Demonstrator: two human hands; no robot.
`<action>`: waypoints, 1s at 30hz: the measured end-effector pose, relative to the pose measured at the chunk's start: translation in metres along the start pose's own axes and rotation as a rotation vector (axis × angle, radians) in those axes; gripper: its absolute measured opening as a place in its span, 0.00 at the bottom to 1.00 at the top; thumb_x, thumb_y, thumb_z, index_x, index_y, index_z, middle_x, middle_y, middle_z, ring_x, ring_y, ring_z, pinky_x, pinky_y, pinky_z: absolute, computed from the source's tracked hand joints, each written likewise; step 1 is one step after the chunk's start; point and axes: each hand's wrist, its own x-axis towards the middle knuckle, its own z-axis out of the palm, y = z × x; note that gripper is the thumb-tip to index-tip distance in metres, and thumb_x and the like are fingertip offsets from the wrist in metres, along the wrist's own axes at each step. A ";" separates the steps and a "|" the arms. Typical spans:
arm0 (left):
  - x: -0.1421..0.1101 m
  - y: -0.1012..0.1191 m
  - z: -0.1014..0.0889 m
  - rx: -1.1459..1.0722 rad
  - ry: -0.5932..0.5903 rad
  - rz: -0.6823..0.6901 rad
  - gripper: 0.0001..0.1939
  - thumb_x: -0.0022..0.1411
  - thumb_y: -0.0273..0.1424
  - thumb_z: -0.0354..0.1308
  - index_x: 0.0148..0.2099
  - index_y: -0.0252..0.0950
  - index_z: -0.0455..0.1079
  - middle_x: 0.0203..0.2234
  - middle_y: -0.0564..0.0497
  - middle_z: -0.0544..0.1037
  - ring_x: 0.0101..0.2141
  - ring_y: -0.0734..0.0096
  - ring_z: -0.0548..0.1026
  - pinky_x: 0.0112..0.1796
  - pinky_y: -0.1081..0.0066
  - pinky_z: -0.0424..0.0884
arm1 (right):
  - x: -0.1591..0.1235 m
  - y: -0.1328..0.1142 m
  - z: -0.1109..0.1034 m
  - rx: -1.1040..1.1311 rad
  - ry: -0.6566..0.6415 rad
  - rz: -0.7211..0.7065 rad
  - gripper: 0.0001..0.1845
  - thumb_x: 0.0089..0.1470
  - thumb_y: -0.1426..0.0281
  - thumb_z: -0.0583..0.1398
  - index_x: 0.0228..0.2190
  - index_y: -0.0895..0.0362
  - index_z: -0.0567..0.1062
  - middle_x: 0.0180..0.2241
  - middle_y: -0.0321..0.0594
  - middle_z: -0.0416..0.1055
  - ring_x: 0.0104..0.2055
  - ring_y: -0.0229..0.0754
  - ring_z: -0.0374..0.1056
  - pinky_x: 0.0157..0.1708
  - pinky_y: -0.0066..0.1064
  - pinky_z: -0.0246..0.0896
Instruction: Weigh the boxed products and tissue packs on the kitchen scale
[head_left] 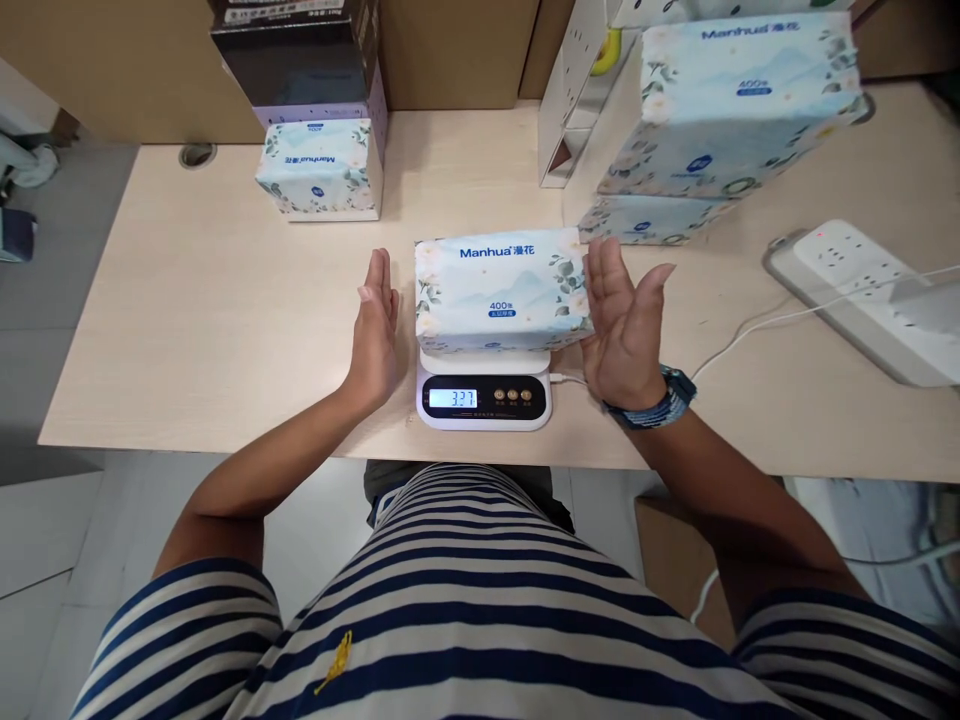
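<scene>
A pale blue Manhua tissue pack [495, 285] with a floral print rests on a white digital scale [484, 420]. The scale's lit display appears to read 327. To the pack's left, my left hand [373, 335] is held upright with straight fingers, a small gap away from it. On the other side, my right hand [624, 325] is flat and palm-inward, its fingers at the pack's right end; whether they touch it I cannot tell. A patterned band circles my right wrist.
One tissue pack [319, 175] sits at the back left, before a stacked black box [296, 60]. Stacked tissue packs [739, 110] stand at the back right beside a white holder [570, 90]. A power strip [870, 290] lies at right, with a cable [731, 345] trailing towards the scale.
</scene>
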 end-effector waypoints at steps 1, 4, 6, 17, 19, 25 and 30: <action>0.000 -0.001 0.000 -0.001 0.007 0.001 0.48 0.71 0.69 0.39 0.81 0.49 0.53 0.84 0.53 0.44 0.83 0.64 0.37 0.80 0.60 0.43 | 0.000 0.000 0.000 0.004 0.014 0.010 0.58 0.60 0.29 0.27 0.81 0.43 0.33 0.84 0.23 0.31 0.86 0.39 0.31 0.84 0.41 0.38; 0.001 -0.004 -0.001 0.000 0.016 0.003 0.47 0.72 0.69 0.39 0.81 0.50 0.54 0.84 0.54 0.46 0.83 0.63 0.39 0.80 0.58 0.44 | -0.001 -0.002 0.000 0.024 0.048 0.008 0.56 0.61 0.31 0.27 0.80 0.43 0.32 0.84 0.24 0.29 0.86 0.38 0.30 0.84 0.40 0.36; 0.002 -0.006 -0.002 0.004 0.008 0.012 0.45 0.71 0.70 0.39 0.80 0.54 0.55 0.84 0.57 0.47 0.83 0.64 0.39 0.80 0.57 0.44 | -0.002 -0.004 0.002 0.084 0.085 -0.005 0.56 0.63 0.31 0.29 0.81 0.47 0.33 0.84 0.29 0.28 0.86 0.39 0.31 0.84 0.41 0.35; 0.001 0.001 0.000 0.004 0.022 -0.021 0.47 0.73 0.68 0.37 0.82 0.48 0.51 0.84 0.53 0.45 0.83 0.64 0.39 0.80 0.61 0.46 | -0.004 0.006 0.001 0.011 0.144 -0.066 0.53 0.60 0.27 0.35 0.79 0.32 0.39 0.84 0.18 0.32 0.86 0.44 0.26 0.85 0.51 0.31; 0.003 0.004 -0.001 0.034 0.034 -0.011 0.46 0.73 0.68 0.36 0.81 0.50 0.53 0.84 0.55 0.46 0.83 0.65 0.40 0.81 0.61 0.45 | -0.006 0.004 0.001 0.045 0.197 -0.073 0.53 0.60 0.26 0.36 0.79 0.32 0.38 0.83 0.15 0.30 0.86 0.43 0.24 0.85 0.49 0.27; 0.034 0.047 -0.046 0.098 0.220 0.061 0.45 0.75 0.54 0.07 0.82 0.53 0.44 0.83 0.70 0.48 0.82 0.72 0.33 0.81 0.63 0.40 | -0.005 0.000 -0.007 0.021 0.366 -0.133 0.53 0.63 0.28 0.38 0.80 0.36 0.39 0.83 0.15 0.29 0.86 0.48 0.18 0.85 0.52 0.21; 0.032 0.104 -0.129 0.133 0.525 0.081 0.44 0.75 0.47 0.06 0.76 0.38 0.48 0.80 0.60 0.57 0.83 0.61 0.36 0.83 0.59 0.36 | -0.022 -0.023 -0.053 -0.171 0.262 -0.082 0.64 0.64 0.42 0.15 0.67 0.52 0.74 0.72 0.40 0.71 0.84 0.39 0.45 0.79 0.49 0.54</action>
